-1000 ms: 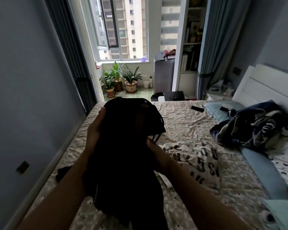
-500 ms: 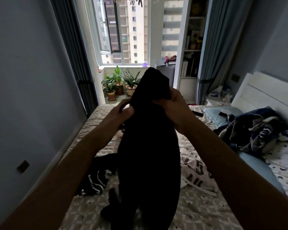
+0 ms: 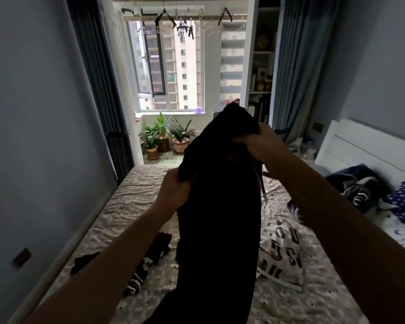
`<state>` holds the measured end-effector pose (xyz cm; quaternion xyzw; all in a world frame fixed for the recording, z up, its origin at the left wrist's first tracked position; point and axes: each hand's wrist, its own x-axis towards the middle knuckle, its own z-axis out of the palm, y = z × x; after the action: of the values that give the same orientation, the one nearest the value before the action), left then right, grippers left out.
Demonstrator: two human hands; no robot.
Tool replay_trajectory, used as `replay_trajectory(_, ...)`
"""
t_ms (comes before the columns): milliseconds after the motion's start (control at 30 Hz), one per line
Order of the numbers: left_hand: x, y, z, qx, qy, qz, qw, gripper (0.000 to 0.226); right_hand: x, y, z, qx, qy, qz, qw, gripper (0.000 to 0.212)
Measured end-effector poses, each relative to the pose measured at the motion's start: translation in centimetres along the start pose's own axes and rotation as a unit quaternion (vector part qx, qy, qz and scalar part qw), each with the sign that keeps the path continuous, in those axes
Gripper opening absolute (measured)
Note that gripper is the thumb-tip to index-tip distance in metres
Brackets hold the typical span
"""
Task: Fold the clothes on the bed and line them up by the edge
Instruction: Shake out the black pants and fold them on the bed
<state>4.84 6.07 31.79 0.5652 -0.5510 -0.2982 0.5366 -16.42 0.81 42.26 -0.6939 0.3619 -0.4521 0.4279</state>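
Two hands [image 3: 173, 195] [image 3: 260, 146], three garments [image 3: 220, 218] [image 3: 281, 251] [image 3: 140, 272], three potted plants [image 3: 152, 143] [image 3: 163, 136] [image 3: 181, 137], one bed [image 3: 131, 206].
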Motion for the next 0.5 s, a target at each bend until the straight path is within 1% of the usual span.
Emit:
replay_trajectory(67,1.3,2.2,-0.7,0.02,0.007,0.006,1.0,0.019,0.1,-0.2,-2.0,-0.101,-0.025,0.004,0.995,0.027)
replay_trajectory(100,2.0,3.5,-1.1,0.044,0.003,0.012,0.999,0.021,0.0,-0.3,-2.9,-0.13,-0.039,0.016,0.991,0.035)
replay_trajectory(133,2.7,4.9,-1.5,0.077,-0.001,0.018,0.997,0.023,0.1,-0.3,-3.7,-0.131,-0.055,0.029,0.989,0.043)
replay_trajectory(200,3.9,7.6,-2.1,0.144,-0.005,0.037,0.989,0.024,0.1,-0.2,-4.8,-0.083,-0.08,0.043,0.992,0.054)
replay_trajectory(300,4.9,11.3,-2.5,0.241,-0.029,0.098,0.965,0.019,0.0,-0.2,-4.7,-0.024,-0.096,0.021,0.995,0.048)
replay_trajectory(367,5.3,13.1,-2.8,0.284,-0.048,0.122,0.95,0.01,0.0,-0.3,-4.3,-0.003,-0.094,-0.009,0.995,0.048)
replay_trajectory(400,5.5,13.8,-3.1,0.297,-0.058,0.122,0.945,0.014,0.2,-0.6,-4.3,0.011,-0.085,-0.019,0.996,0.049)
replay_trajectory(467,6.3,14.6,-4.5,0.32,-0.078,0.1,0.939,0.033,0.6,-1.5,-4.8,0.038,-0.054,-0.031,0.997,0.05)
replay_trajectory(500,6.7,14.7,-5.4,0.329,-0.09,0.086,0.936,0.04,0.8,-2.1,-5.1,0.039,-0.044,-0.036,0.998,0.047)
